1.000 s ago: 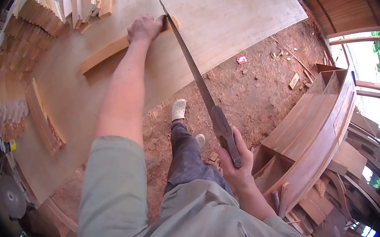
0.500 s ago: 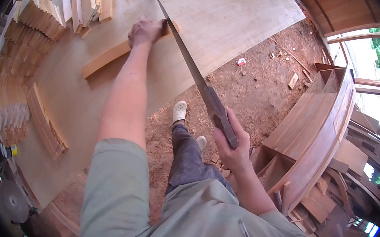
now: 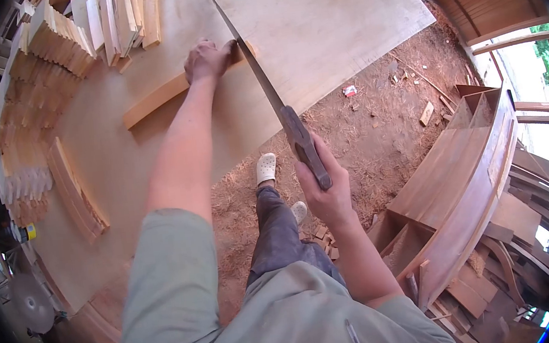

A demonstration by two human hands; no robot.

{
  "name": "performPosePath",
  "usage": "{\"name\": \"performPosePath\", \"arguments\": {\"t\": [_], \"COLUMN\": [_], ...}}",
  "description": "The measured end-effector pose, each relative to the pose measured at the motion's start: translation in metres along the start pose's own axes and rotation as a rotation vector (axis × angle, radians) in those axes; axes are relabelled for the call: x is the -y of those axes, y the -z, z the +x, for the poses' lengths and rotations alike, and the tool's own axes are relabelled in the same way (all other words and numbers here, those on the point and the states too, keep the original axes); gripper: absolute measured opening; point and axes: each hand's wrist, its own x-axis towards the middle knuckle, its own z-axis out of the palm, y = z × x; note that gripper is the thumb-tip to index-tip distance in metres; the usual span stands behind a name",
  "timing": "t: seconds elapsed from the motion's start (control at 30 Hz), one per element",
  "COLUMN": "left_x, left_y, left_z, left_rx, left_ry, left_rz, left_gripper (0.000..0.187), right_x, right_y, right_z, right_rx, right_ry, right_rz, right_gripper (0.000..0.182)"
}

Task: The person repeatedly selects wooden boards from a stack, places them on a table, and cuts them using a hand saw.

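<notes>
My left hand (image 3: 205, 61) is closed over a slightly curved wooden piece (image 3: 157, 103), pressing it against the large pale board. In my right hand (image 3: 332, 195) is a handsaw (image 3: 297, 134), held by its dark wooden handle. The narrow blade tapers upward, crossing the wooden piece close to its right end in this view, just beside my left thumb. The fingers of my left hand partly hide the wood beneath them.
Stacked wooden pieces (image 3: 40, 109) line the left side of the board (image 3: 331, 11). Another curved piece (image 3: 75, 189) lies nearer me. On the right, a curved wooden cabinet frame (image 3: 449, 180) stands on the dirt floor (image 3: 364, 135) among scraps. A round metal disc (image 3: 32, 303) is at lower left.
My right hand has drawn the saw slightly up and to the left, along the blade's line. My left hand stays on the wooden piece. The whole view has shifted a little.
</notes>
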Motion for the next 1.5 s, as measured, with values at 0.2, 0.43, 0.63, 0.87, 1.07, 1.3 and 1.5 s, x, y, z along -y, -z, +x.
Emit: {"name": "performPosePath", "arguments": {"t": [0.2, 0.43, 0.63, 0.87, 1.07, 1.3, 1.5], "left_x": [0.003, -0.003, 0.005, 0.003, 0.0, -0.005, -0.002], "left_y": [-0.005, 0.003, -0.005, -0.01, -0.008, -0.005, -0.006], "left_z": [0.003, 0.001, 0.005, 0.009, 0.007, 0.01, 0.012], "left_rx": [-0.027, 0.046, -0.031, -0.033, 0.017, 0.046, 0.035], "left_ry": [0.033, 0.032, -0.018, 0.04, 0.04, 0.132, 0.074], "left_rz": [0.003, 0.033, 0.022, 0.035, 0.057, 0.081, 0.087], "left_gripper": [0.063, 0.059, 0.062, 0.057, 0.053, 0.054, 0.049], "right_x": [-0.004, -0.004, 0.002, -0.005, 0.003, -0.004, 0.001], "right_y": [0.014, 0.031, 0.011, 0.039, 0.01, 0.051, 0.015], "right_z": [-0.029, -0.058, -0.015, -0.08, -0.003, -0.099, -0.013], "right_rx": [-0.009, 0.012, 0.044, 0.01, 0.049, 0.023, 0.019], "right_ry": [-0.04, -0.094, -0.122, -0.122, -0.1, -0.141, -0.073], "right_rz": [0.054, 0.082, 0.113, 0.037, 0.077, 0.07, 0.044], "right_gripper": [0.053, 0.055, 0.054, 0.055, 0.056, 0.054, 0.052]}}
